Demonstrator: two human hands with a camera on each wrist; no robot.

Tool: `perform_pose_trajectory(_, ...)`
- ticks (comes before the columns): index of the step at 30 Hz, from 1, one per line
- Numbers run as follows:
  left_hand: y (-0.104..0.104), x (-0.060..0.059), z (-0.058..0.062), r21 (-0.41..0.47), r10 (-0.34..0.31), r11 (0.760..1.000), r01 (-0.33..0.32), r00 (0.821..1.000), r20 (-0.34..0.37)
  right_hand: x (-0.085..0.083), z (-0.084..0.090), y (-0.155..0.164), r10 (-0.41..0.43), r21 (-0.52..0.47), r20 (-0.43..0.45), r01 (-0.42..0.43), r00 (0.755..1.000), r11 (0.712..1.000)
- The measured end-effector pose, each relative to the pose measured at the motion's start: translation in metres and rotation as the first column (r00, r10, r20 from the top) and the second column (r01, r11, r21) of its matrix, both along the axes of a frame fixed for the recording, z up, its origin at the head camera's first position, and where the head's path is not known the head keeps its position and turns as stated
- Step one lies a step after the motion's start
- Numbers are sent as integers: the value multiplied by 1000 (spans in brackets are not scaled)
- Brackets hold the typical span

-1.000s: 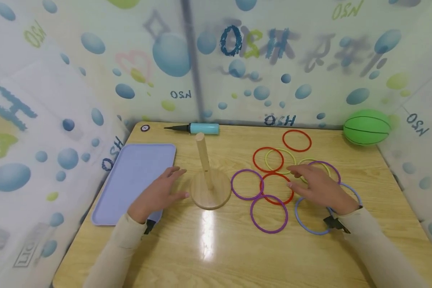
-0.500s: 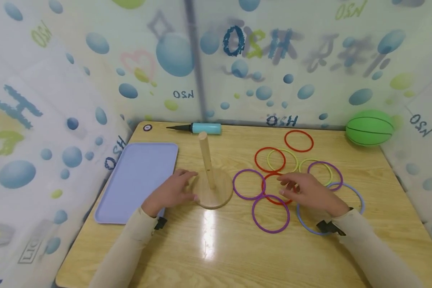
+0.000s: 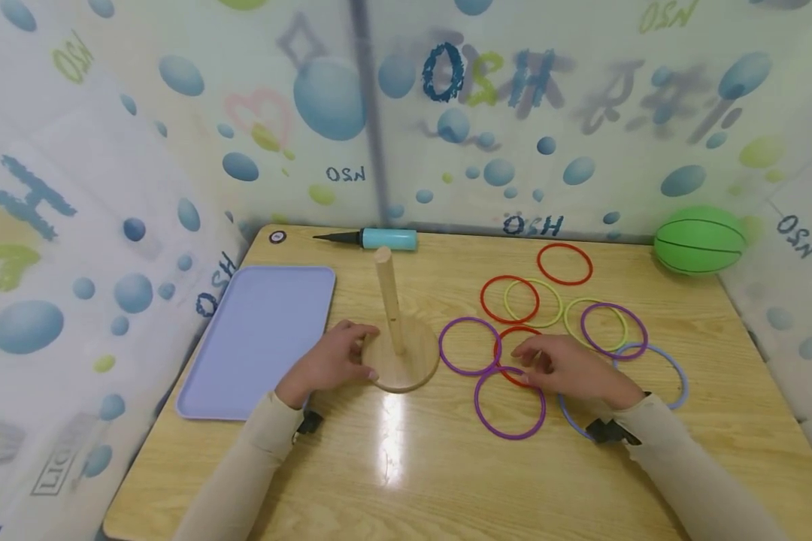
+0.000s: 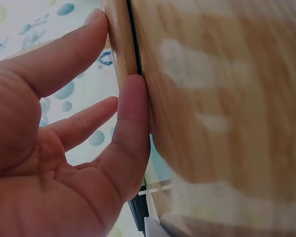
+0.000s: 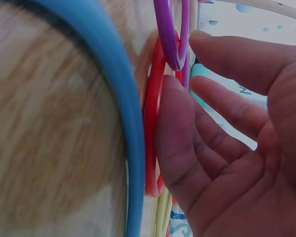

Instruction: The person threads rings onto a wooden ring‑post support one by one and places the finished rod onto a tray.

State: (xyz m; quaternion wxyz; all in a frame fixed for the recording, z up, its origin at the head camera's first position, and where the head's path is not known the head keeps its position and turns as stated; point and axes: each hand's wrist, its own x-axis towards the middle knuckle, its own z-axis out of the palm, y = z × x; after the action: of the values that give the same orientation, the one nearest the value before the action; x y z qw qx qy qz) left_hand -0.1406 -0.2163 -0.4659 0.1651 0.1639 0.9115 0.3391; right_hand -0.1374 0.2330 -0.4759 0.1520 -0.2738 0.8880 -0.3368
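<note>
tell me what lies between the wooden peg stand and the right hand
In the head view, one purple ring lies flat on the table between the wooden peg stand and the right hand.

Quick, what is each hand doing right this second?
Left hand: open, fingers and thumb resting against the rim of the wooden peg base.
Right hand: open, thumb touching the red ring on the table; no grip yet.
</note>
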Motion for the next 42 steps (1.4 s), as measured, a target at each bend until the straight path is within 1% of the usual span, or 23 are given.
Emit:
perform_pose_trajectory(3, 1, 0, 0, 12, 21, 1000, -21, 1000, 17, -1, -2, -1, 17, 2, -7, -17, 1000, 1000)
perform_pose_trajectory(6, 2, 0, 2, 21, 30, 999, -31, 999, 17, -2, -2, -2, 36, 5, -4, -36, 999, 999)
perform_pose_trajectory(11, 4, -1, 1, 29, 26, 999, -26, 1000, 12, -5, -3, -3, 51, 24, -9, -51, 999, 998)
perform_pose_trajectory(16, 5, -2, 0, 23, 21, 1000, -21, 1000, 20, -7, -3, -2, 55, 16, 13, -55, 998, 998)
perform_pose_trajectory(19, 5, -3, 1, 21, 18, 1000, -18, 999, 27, -8, -2, -1, 56, -14, 33, -55, 998, 998)
perform_pose_trajectory(24, 6, -2, 3, 11, 18, 1000, -19, 999, 31, -11, 0, 2, 89, -91, 60, -83, 994, 992)
perform_pose_trajectory(28, 5, -2, 4, 4, 16, 1000, -16, 999, 36, -12, 3, 5, 103, -167, 122, -82, 987, 983)
perform_pose_trajectory(32, 5, -2, 4, -1, 15, 1000, -15, 999, 36, -14, 12, 6, 94, -224, 181, -52, 979, 973)
perform_pose_trajectory(39, 4, -1, 2, 6, 15, 1000, -15, 1000, 11, -16, 36, 1, 46, -264, 163, -1, 986, 964)
perform_pose_trajectory(42, 5, -2, 2, 18, 16, 1000, -17, 1000, 14, -14, 48, -4, 18, -293, 191, 40, 981, 955)
